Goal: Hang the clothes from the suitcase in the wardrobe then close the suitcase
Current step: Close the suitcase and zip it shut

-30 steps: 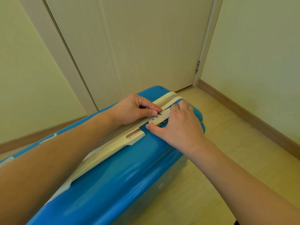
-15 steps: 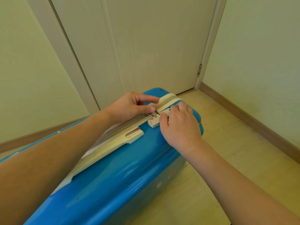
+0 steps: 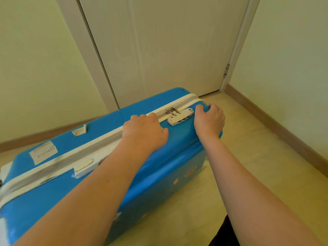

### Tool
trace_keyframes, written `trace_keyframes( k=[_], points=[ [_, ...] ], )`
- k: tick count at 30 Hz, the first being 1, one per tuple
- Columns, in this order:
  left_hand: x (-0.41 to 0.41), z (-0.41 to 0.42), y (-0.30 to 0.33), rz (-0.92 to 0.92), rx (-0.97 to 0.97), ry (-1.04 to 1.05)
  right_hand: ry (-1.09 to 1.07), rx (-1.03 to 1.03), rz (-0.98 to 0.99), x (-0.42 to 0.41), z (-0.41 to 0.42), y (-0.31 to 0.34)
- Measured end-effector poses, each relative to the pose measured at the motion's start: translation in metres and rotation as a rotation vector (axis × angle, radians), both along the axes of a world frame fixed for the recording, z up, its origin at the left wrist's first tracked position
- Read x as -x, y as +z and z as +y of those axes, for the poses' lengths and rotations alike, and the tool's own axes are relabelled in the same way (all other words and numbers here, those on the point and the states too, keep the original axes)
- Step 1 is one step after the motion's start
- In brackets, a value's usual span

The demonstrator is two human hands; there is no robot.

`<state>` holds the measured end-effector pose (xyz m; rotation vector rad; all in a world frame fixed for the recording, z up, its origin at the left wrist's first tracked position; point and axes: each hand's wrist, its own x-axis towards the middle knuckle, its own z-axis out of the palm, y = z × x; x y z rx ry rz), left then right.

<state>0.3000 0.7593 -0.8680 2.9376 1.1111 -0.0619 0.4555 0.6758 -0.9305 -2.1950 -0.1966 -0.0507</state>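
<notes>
suitcase [image 3: 159,167]: blue | zipper band [image 3: 184,101]: white | lock [image 3: 180,116]: white

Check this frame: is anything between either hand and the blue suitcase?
Nothing visible. The left hand rests directly on the suitcase top, and the right hand curls over its far corner beside the combination lock.

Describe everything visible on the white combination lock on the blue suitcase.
The combination lock is a small white plastic block with a red mark and a row of dark number dials. It lies flat on the blue suitcase beside the zipper track, and two metal zipper pulls run into it. It sits between the left hand and right hand; neither touches it.
</notes>
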Motion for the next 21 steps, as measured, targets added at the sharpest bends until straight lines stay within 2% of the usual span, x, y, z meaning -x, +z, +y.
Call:
trace_keyframes(
  k=[3,6,11,16,21],
  points=[
    [0.005,-0.004,-0.005,-0.001,-0.067,0.076,-0.080,-0.177,0.206,-0.007,-0.007,-0.004],
    [0.009,-0.002,-0.009,-0.042,-0.077,0.096,-0.103,-0.235,0.253,-0.008,-0.009,-0.007],
    [0.013,0.002,-0.016,-0.152,-0.019,0.121,-0.092,-0.216,0.280,-0.007,-0.012,0.000],
    [0.011,0.000,-0.008,-0.106,-0.086,0.127,-0.041,-0.176,0.254,-0.010,-0.016,-0.001],
    [0.010,0.000,0.000,-0.111,-0.055,0.149,-0.019,-0.153,0.286,-0.014,-0.017,0.006]
  ],
)
